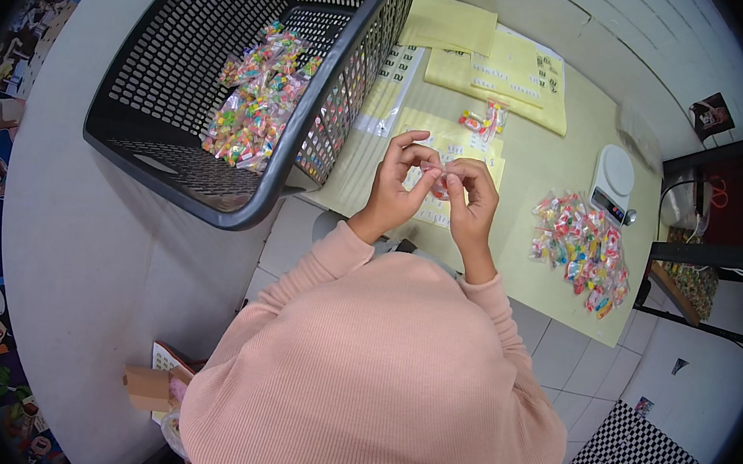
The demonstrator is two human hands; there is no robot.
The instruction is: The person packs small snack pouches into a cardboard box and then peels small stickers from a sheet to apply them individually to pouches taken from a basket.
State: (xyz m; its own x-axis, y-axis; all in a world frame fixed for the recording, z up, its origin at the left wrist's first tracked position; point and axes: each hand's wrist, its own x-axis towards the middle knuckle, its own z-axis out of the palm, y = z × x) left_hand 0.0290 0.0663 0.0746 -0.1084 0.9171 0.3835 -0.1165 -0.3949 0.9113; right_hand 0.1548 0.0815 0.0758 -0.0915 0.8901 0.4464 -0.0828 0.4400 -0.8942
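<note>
Between my two hands is a small clear plastic bag (440,186) with something red in it. My left hand (404,180) pinches one side of its top edge between thumb and forefinger. The other side is in the fingertips of my right hand (475,198). Below them lies a yellow sticker sheet (492,176) with rows of small white labels, partly hidden by my hands. Just beyond my fingers, two small clear packets of red and yellow pieces (487,119) rest on the table.
A black perforated plastic basket (279,151) at left holds many filled packets (260,103). Yellow sheets (498,77) lie at the table's back. On the right are a heap of colourful packets (585,251) and a white digital scale (613,177). Beyond the right edge stands a dark shelf (707,255).
</note>
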